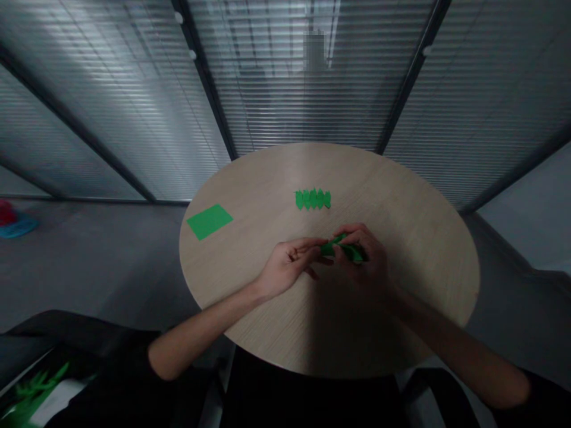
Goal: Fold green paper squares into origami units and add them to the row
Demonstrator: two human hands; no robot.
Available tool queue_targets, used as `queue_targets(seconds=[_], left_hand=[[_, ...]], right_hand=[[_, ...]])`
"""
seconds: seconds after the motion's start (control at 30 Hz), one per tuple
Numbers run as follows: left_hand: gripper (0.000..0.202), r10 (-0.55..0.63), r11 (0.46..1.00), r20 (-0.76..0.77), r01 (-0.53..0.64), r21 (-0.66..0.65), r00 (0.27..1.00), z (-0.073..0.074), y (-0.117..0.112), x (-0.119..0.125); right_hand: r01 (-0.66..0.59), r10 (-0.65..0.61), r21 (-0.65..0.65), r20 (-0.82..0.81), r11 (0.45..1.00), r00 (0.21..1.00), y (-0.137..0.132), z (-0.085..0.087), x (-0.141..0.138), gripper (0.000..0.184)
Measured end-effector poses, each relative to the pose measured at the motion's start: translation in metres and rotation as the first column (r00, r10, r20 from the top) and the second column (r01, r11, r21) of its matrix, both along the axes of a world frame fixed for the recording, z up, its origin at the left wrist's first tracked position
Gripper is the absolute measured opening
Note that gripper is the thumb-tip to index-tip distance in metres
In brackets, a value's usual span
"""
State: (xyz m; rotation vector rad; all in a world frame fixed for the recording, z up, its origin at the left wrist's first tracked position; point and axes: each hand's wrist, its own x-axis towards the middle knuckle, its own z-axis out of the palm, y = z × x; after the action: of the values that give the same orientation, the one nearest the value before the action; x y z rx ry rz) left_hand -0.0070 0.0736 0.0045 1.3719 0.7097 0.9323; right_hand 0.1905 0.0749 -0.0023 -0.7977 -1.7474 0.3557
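Observation:
My left hand [288, 264] pinches the left end of a folded piece of green paper [355, 252] between thumb and fingers. Around the other end of that paper my right hand [368, 258] is closed, partly in shadow, and its fingers cover some of the folds. Both hands hold the paper just above the round wooden table [267, 321]. Beyond them lies a row of several small folded green paper pieces [313, 199], side by side with pointed ends. A flat green paper sheet [209, 222] rests near the table's left edge.
Glass partitions with blinds [285, 113] stand behind the table. A black chair [89, 321] is at the lower left, with green things [42, 386] and a white object [57, 401] by it. Red and blue items [18, 224] lie on the floor at far left.

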Motion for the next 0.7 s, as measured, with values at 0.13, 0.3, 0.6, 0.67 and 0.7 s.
queue_targets(seconds=[0.13, 0.3, 0.6, 0.67, 0.7], left_hand=[[0.035, 0.006, 1.000, -0.006, -0.006, 0.009, 1.000, 0.0008, -0.0001, -0.0002], [0.034, -0.005, 1.000, -0.004, 0.005, 0.012, 1.000, 0.0007, 0.0003, -0.0006], [0.033, 0.001, 0.999, -0.013, -0.001, 0.043, 1.000, 0.0011, -0.0001, -0.0014], [0.034, 0.016, 0.999, -0.023, -0.015, 0.041, 1.000, 0.0013, -0.0005, -0.0008], [0.034, 0.028, 0.999, -0.030, -0.027, 0.036, 0.999, 0.0016, -0.0007, -0.0004]], right_hand=[[-0.004, 0.004, -0.004, -0.006, 1.000, 1.000, -0.0006, -0.0006, -0.0001, 0.009], [-0.006, 0.006, -0.007, -0.009, 1.000, 1.000, 0.0001, -0.0004, 0.0004, 0.009], [-0.006, 0.006, -0.023, -0.009, 1.000, 1.000, 0.0009, 0.0011, -0.0003, 0.006], [-0.020, 0.020, -0.033, -0.001, 0.999, 1.000, 0.0013, 0.0006, 0.0001, 0.006], [-0.026, 0.026, -0.036, 0.002, 0.999, 1.000, 0.0014, 0.0004, 0.0002, 0.006]])
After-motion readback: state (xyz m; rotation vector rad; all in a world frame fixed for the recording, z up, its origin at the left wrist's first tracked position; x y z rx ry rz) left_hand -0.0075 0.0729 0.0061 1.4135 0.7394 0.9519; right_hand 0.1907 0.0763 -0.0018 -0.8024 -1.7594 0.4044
